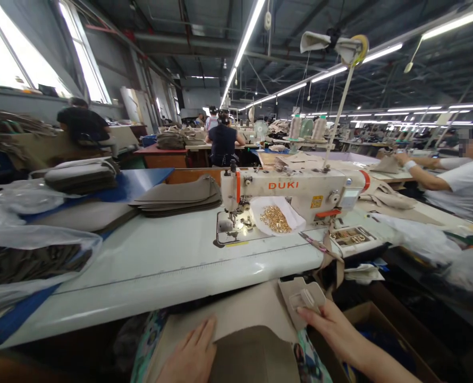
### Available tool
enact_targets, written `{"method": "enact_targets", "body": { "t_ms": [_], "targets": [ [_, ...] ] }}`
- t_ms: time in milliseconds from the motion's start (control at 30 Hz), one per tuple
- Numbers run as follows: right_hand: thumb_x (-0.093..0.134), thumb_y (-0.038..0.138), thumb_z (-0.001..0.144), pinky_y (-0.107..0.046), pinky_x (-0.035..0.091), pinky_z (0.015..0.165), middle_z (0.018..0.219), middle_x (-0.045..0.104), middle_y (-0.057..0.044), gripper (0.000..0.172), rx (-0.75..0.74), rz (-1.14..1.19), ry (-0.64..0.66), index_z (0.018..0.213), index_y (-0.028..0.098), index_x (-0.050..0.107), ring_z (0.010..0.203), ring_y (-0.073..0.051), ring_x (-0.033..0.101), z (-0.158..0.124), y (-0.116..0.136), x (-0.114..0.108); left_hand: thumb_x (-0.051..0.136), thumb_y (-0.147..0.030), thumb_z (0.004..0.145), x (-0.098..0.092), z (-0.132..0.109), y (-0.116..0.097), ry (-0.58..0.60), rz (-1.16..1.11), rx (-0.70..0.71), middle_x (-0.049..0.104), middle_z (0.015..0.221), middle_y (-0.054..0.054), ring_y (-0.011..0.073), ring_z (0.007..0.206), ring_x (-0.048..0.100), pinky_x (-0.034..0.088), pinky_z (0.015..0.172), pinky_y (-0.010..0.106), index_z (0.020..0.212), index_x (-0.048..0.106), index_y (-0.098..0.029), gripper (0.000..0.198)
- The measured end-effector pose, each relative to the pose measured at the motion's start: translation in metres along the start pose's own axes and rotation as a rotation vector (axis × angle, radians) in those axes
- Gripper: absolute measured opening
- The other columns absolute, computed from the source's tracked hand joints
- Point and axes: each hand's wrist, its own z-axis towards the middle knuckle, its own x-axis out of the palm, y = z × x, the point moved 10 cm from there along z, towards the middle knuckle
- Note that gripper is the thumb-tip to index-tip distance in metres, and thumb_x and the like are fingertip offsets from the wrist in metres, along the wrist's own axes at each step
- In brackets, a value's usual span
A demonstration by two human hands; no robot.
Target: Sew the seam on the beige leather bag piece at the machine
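"What's in front of you?"

"A broad beige panel (256,303), smooth and matt, spread on the near side of the glossy, pale table (141,255). Over its near part lies a darker brown-grey sheet (256,354) with a curving far edge. Green-and-white patterned cloth (151,340) peeps out at the left."

"And your hands?"

"My left hand (194,348) is not gripping; it lies flat, fingers nearly together, on the left part of the panel. My right hand (327,323) is closed on a small beige piece (286,291) with rounded corners, at the panel's far right corner. My thumb presses on top, beside a raised, roughly rectangular fitting (303,299); the fingers beneath are mostly hidden."

"What shapes lie beyond?"

"Shiny gold-coloured metal bits (275,219), heaped on a crumpled white sheet (256,215) by the sewing machine (240,189). To the right, scissors (320,244) and a compartmented tray (350,239). To the left, a stack of flat brown-grey pieces (176,194), and farther left a cloudy plastic bag (81,242)."

"Any writing?"

"DUKI, in orange capitals on the machine. Its yellow label (316,202) is too small to read."
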Motion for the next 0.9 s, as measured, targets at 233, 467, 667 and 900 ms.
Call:
{"method": "enact_targets", "body": {
  "t_ms": [233, 467, 667, 900],
  "targets": [
    [0.064, 0.056, 0.073, -0.034, 0.047, 0.085, 0.075, 0.067, -0.005, 0.042, 0.085, 0.180, -0.104, 0.075, 0.015, 0.069, 0.078, -0.022, 0.061, -0.023, 0.024, -0.015, 0.035, -0.021, 0.090, -0.079, -0.017, 0.066, -0.154, -0.243, -0.145, 0.069, 0.099, 0.007, 0.0203, 0.091, 0.065, 0.050, 0.081, 0.027, 0.092, 0.064, -0.018, 0.029],
    [0.052, 0.049, 0.086, -0.038, 0.042, 0.096, 0.091, 0.070, -0.009, 0.039, -0.261, 0.057, 0.030, 0.098, 0.017, 0.070, 0.095, -0.024, 0.062, -0.015, 0.124, 0.031, 0.042, -0.026, 0.084, -0.235, -0.031, 0.123, -0.254, -0.183, -0.280, 0.069, 0.085, 0.000, 0.0182, 0.081, 0.060, 0.042, 0.072, 0.021, 0.086, 0.064, -0.013, 0.026],
    [0.065, 0.035, 0.078, -0.032, 0.045, 0.094, 0.112, 0.067, -0.006, 0.027, -0.468, -0.215, 0.495, 0.103, 0.027, 0.071, 0.107, -0.025, 0.061, -0.034, 0.217, 0.082, 0.042, -0.024, 0.081, -0.292, -0.022, 0.135, -0.184, -0.056, -0.250, 0.066, 0.078, 0.002, 0.0184, 0.075, 0.059, 0.042, 0.070, 0.024, 0.078, 0.064, -0.012, 0.025],
    [0.079, 0.024, 0.058, -0.049, 0.023, 0.109, 0.148, 0.029, -0.017, 0.097, -0.556, -0.379, 0.318, 0.143, 0.018, 0.033, 0.136, -0.035, 0.024, 0.051, 0.193, 0.112, 0.040, -0.019, 0.078, -0.266, 0.001, 0.133, -0.118, -0.053, -0.146, 0.067, 0.080, 0.006, 0.0196, 0.076, 0.060, 0.044, 0.071, 0.027, 0.073, 0.062, -0.018, 0.023]
  ]
}}
